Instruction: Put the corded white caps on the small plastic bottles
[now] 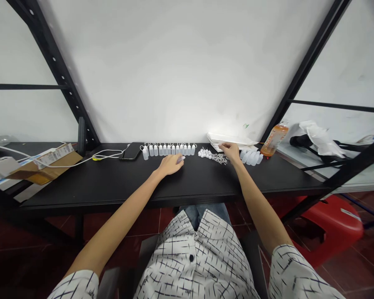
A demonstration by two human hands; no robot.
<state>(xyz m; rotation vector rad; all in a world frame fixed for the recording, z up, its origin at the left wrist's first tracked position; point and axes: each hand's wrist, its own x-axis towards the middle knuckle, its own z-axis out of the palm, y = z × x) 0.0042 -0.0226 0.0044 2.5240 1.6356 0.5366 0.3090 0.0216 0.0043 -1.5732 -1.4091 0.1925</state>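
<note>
A row of small capped white bottles [165, 150] stands upright along the back of the black table. My left hand [171, 165] is closed in front of the row, around a small pale bottle [181, 159] that shows at its fingertips. Off to the right, my right hand [231, 151] has its fingers pinched together over the edge of a white bag; what they hold is too small to tell. Between the hands lie a cluster of small white caps [205, 153] and a heap of thin pale loops [220, 158]. More pale bottles [251, 158] lie beside my right wrist.
White plastic bags [233, 140] lie against the wall. An orange drink bottle [274, 140] leans by the right post. Left of the row are a black phone [131, 151], a white cable [107, 154] and an open cardboard box [46, 168]. A red stool [333, 224] stands below right.
</note>
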